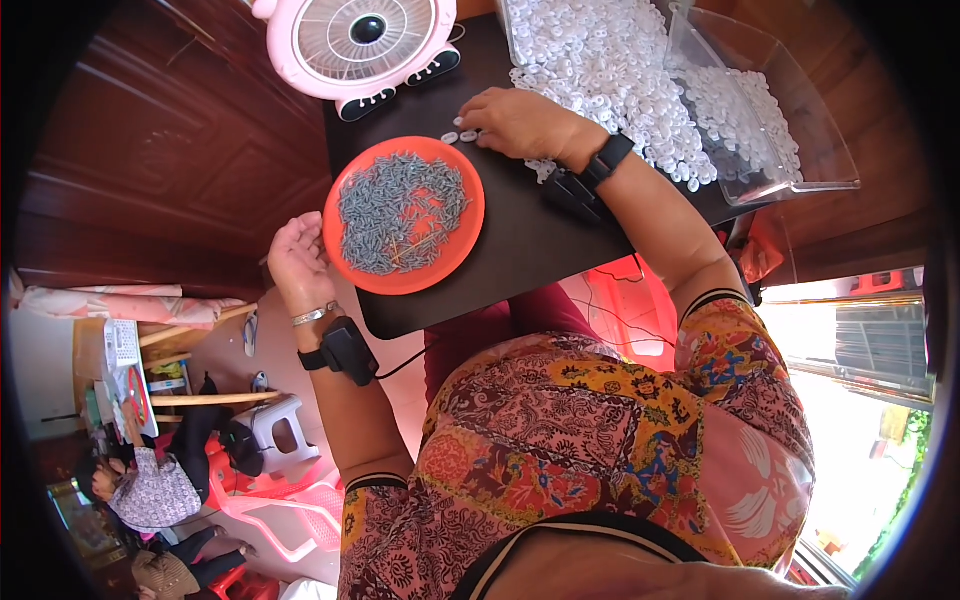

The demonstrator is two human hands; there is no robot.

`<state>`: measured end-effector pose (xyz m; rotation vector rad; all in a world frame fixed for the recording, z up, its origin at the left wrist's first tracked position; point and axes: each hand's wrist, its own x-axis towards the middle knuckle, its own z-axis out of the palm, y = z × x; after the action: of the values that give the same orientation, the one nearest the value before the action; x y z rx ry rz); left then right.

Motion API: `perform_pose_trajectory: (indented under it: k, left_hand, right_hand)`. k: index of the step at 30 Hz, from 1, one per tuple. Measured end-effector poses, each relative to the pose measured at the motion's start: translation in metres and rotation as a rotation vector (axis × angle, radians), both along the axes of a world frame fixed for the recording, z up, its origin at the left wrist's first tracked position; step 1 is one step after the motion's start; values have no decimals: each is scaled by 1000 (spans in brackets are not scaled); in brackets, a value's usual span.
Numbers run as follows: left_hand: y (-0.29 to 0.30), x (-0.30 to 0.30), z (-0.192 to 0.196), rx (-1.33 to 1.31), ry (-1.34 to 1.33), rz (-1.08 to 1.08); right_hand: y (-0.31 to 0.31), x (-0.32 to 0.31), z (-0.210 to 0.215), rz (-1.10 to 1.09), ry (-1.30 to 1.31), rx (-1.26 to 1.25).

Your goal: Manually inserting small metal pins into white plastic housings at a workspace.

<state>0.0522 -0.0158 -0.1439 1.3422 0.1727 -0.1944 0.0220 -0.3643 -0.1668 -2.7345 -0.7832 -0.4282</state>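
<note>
On the dark table stands an orange-red round plate (470,235) heaped with small grey screw-like pieces (375,215); a few thin gold-coloured ones (402,252) lie among them. My left hand (298,255) is at the plate's left rim, fingers loosely bent and apart, with nothing visible in it. Beyond the plate, my right hand (520,122) reaches down to the tabletop, its fingertips at a small white oval plastic piece (458,121). Two similar white pieces (449,138) lie beside those fingers. Part of the grip is hidden by the hand itself.
A large pile of white oval pieces (600,60) covers the back right, beside a clear plastic bin (820,150) holding more. A pink fan (368,55) stands at the back left. Black straps and boxes with cables are on both wrists. Other people sit at lower left near a pink chair (290,510).
</note>
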Motion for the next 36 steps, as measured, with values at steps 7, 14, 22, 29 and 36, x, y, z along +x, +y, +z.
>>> perform_pose_trajectory:
  k: [7, 14, 22, 29, 36]
  left_hand:
    - [3, 5, -12, -30, 41, 15]
    - [-3, 3, -9, -83, 17, 17]
    - [-25, 3, 7, -250, 51, 13]
    - [-39, 10, 14, -155, 76, 18]
    - [-71, -10, 30, 164, -531, 134]
  right_hand:
    - [-8, -9, 12, -99, 33, 43]
    - [0, -10, 4, 110, 22, 5]
    - [-15, -25, 34, -168, 156, -32]
    - [8, -27, 52, -270, 126, -1]
    - [13, -33, 56, -304, -3, 30]
